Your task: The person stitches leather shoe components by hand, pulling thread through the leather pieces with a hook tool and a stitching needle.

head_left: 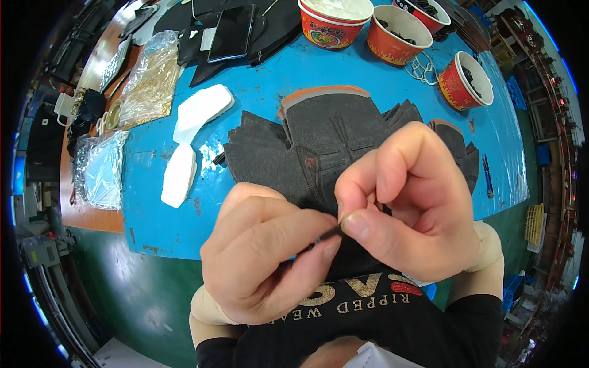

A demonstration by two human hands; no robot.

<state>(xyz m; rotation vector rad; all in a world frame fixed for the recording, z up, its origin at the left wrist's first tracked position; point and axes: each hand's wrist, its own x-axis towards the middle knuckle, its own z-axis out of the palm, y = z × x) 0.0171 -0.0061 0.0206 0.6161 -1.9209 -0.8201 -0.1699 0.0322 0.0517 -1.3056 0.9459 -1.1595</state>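
Close to my chest, my left hand (264,251) pinches a narrow black strip (328,233) between thumb and fingertips. The other end is held by my right hand (423,208), its thumb and forefinger pressed together and the remaining fingers curled. What kind of strip it is cannot be made out. Beyond both hands, dark grey stitched fabric pieces (325,122) lie fanned in a stack, with an orange-and-grey edge at the far side. A further grey fabric pile (451,144) sits to the right, partly hidden by my right hand.
Red paper tubs (334,34) stand along the far right, some with small black pieces inside. A dark phone (232,34) rests on black material. Two white shaped pieces (180,175) and plastic bags (150,80) lie left. A slim dark tool (488,176) is on the blue tabletop (150,227).
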